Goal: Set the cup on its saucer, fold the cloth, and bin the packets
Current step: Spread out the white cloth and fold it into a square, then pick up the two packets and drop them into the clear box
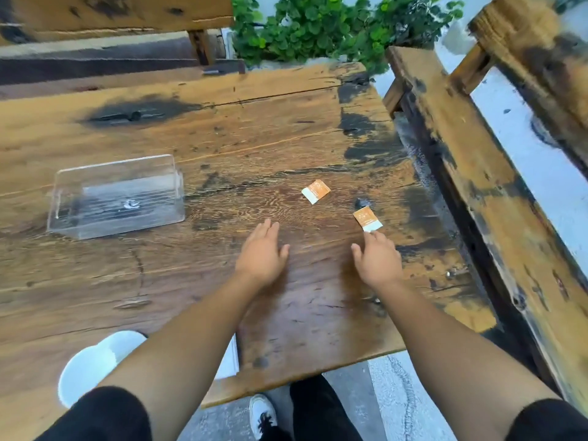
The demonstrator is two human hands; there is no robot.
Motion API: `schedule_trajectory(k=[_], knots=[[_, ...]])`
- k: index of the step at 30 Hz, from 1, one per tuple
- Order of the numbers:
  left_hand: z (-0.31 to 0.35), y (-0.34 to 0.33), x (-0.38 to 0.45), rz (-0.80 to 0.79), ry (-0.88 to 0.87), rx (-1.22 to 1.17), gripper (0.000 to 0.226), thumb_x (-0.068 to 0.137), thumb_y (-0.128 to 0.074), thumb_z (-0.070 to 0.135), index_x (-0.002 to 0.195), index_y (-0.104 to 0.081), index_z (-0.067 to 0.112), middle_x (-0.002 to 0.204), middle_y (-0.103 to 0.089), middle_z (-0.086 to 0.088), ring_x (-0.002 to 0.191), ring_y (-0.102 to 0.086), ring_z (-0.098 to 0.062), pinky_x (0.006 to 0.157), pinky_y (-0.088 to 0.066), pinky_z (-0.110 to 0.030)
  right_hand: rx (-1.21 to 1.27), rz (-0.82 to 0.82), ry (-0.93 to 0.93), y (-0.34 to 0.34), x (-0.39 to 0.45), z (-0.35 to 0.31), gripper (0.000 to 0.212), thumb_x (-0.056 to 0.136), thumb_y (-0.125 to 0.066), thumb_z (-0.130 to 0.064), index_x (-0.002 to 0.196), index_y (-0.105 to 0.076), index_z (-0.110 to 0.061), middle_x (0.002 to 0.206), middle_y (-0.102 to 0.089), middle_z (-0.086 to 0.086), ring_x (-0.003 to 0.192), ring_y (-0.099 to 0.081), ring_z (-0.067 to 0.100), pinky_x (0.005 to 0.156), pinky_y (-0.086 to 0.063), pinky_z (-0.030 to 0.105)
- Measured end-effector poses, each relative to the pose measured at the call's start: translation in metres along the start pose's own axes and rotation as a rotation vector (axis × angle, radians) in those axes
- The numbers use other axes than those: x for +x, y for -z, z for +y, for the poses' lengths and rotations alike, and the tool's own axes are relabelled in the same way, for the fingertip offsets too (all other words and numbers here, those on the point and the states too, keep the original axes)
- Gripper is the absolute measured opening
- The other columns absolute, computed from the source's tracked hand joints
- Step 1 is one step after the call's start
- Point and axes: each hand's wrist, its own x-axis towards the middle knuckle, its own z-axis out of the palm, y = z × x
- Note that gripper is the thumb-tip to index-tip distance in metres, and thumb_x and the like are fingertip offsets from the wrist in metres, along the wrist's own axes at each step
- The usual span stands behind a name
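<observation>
nearest, a white cup (127, 343) on its saucer (84, 372) at the table's (191, 281) near edge, part hidden by the left forearm. mid-table, bare wood. left hand (262, 254) flat, fingers spread, holding nothing. right hand (377, 257) loose, fingertips (370, 234) touching one orange packet (367, 219). second packet (315, 191) beyond, apart. clear plastic bin (116, 197) toward the left edge; contents unclear.

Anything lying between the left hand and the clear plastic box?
No. Head view shows only bare wooden table between the left hand and the clear plastic box.
</observation>
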Motion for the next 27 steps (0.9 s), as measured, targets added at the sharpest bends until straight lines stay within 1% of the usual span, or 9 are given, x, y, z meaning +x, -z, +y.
schedule_trajectory(k=[3, 7, 12, 16, 18, 20, 22, 24, 27], knots=[[0.031, -0.005, 0.051, 0.0, 0.069, -0.08, 0.055, 0.093, -0.049, 0.031, 0.141, -0.034, 0.009, 0.149, -0.037, -0.014, 0.136, -0.033, -0.03, 0.114, -0.026, -0.039, 0.003, -0.013, -0.103, 0.008, 0.047, 0.015, 0.04, 0.094, -0.046, -0.033, 0.121, -0.052, -0.006, 0.124, -0.054, 0.019, 0.113, -0.048, 0.038, 0.093, -0.041, 0.044], [0.06, -0.01, 0.11, 0.054, 0.206, -0.112, 0.035, 0.09, -0.053, 0.028, 0.119, -0.054, 0.009, 0.122, -0.058, -0.017, 0.111, -0.053, -0.035, 0.095, -0.045, -0.043, -0.02, -0.048, -0.144, 0.005, 0.092, 0.023, 0.036, 0.092, -0.047, -0.033, 0.115, -0.055, -0.006, 0.12, -0.055, 0.018, 0.113, -0.049, 0.036, 0.092, -0.041, 0.042], [0.072, -0.023, 0.164, 0.079, 0.27, -0.004, 0.035, 0.088, -0.058, 0.034, 0.111, -0.055, 0.008, 0.117, -0.06, -0.018, 0.108, -0.055, -0.037, 0.087, -0.047, -0.044, -0.069, -0.091, -0.199, -0.001, 0.122, 0.02, 0.031, 0.089, -0.051, -0.028, 0.113, -0.054, -0.009, 0.122, -0.056, 0.016, 0.114, -0.049, 0.035, 0.091, -0.042, 0.04], [0.075, -0.033, 0.187, 0.105, 0.271, 0.106, 0.046, 0.086, -0.06, 0.041, 0.12, -0.051, 0.011, 0.125, -0.055, -0.015, 0.116, -0.049, -0.035, 0.09, -0.042, -0.044, 0.138, -0.202, -0.329, 0.0, 0.134, 0.022, 0.027, 0.086, -0.06, -0.023, 0.109, -0.055, -0.009, 0.112, -0.066, 0.016, 0.105, -0.06, 0.034, 0.081, -0.047, 0.036], [0.076, -0.036, 0.195, 0.081, 0.267, 0.124, 0.045, 0.086, -0.059, 0.042, 0.12, -0.051, 0.012, 0.125, -0.054, -0.015, 0.117, -0.049, -0.035, 0.091, -0.04, -0.044, 0.215, -0.222, -0.371, -0.001, 0.135, 0.025, 0.018, 0.086, -0.063, -0.022, 0.1, -0.059, -0.012, 0.108, -0.067, 0.014, 0.101, -0.061, 0.032, 0.078, -0.047, 0.034], [0.076, -0.036, 0.201, 0.03, 0.276, 0.099, 0.041, 0.087, -0.058, 0.04, 0.118, -0.053, 0.014, 0.125, -0.054, -0.014, 0.116, -0.05, -0.035, 0.092, -0.04, -0.044, 0.29, -0.214, -0.389, -0.001, 0.134, 0.028, 0.013, 0.084, -0.067, -0.023, 0.081, -0.056, -0.016, 0.101, -0.068, 0.013, 0.098, -0.062, 0.031, 0.075, -0.045, 0.031], [0.074, -0.032, 0.202, -0.015, 0.288, 0.045, 0.033, 0.087, -0.059, 0.036, 0.111, -0.056, 0.016, 0.123, -0.055, -0.014, 0.112, -0.052, -0.036, 0.09, -0.041, -0.044, 0.375, -0.201, -0.392, 0.0, 0.131, 0.03, 0.024, 0.081, -0.071, -0.024, 0.071, -0.05, -0.02, 0.091, -0.066, 0.01, 0.09, -0.062, 0.028, 0.071, -0.042, 0.029], [0.068, -0.024, 0.197, -0.03, 0.295, -0.105, 0.016, 0.087, -0.061, 0.029, 0.093, -0.054, 0.016, 0.113, -0.059, -0.016, 0.103, -0.056, -0.035, 0.082, -0.042, -0.038, 0.466, -0.17, -0.384, 0.004, 0.126, 0.024, 0.031, 0.08, -0.073, -0.024, 0.064, -0.046, -0.021, 0.075, -0.06, 0.004, 0.076, -0.057, 0.025, 0.064, -0.039, 0.03], [0.055, -0.001, 0.169, 0.013, 0.342, -0.468, 0.028, 0.085, -0.065, 0.019, 0.069, -0.042, 0.02, 0.09, -0.066, -0.012, 0.083, -0.059, -0.027, 0.068, -0.039, -0.031, 0.703, -0.124, -0.36, 0.016, 0.119, -0.006, 0.033, 0.079, -0.074, -0.017, 0.061, -0.047, -0.018, 0.06, -0.051, -0.001, 0.064, -0.047, 0.02, 0.055, -0.034, 0.03]])
